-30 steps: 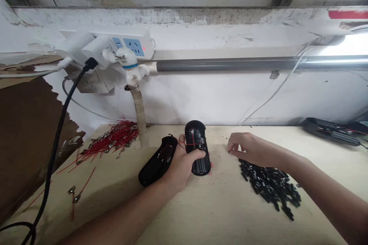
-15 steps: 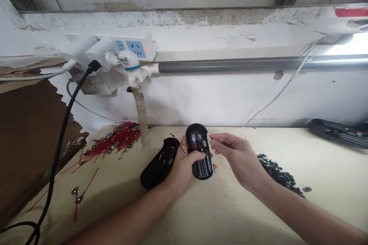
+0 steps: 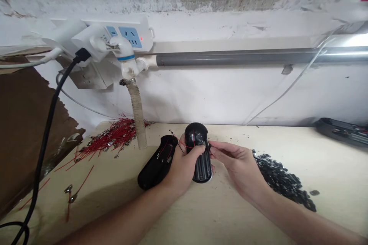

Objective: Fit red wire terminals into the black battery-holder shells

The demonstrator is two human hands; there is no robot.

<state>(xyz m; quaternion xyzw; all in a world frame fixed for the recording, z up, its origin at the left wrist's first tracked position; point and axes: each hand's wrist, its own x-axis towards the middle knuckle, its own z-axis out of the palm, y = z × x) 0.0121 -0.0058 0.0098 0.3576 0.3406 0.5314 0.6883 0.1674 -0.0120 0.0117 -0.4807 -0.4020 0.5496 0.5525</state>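
Head view: our right fingers [image 3: 219, 151] are pinched narrow at the edge of a black, rounded plastic housing [image 3: 200, 136]; whether they hold a thread of wire there is too fine to tell. Our left fingers [image 3: 196, 152] curl across that housing and grip it, while thin red wires [image 3: 186, 147] run over its upper face. We cannot tell whether it touches the surface below. Its domed end points away from us, toward the wall, and its long axis stands nearly upright in view, just above the pale wooden counter [image 3: 339, 183].

We judge the step in hand to be fine wire work at the housing's edge. The next move seems to call for a steady hold with the left and a narrow, careful pinch with the right.

Just beside our left hand, a curved black plastic shell [image 3: 156, 164] lies slantwise on the counter, with red wire across it. To the right of our right fingers is a heap of small black parts [image 3: 283, 182]. Farther left, a tangle of red wires with small metal terminals [image 3: 115, 136] lies near a wrapped, ribbed hose [image 3: 138, 116].
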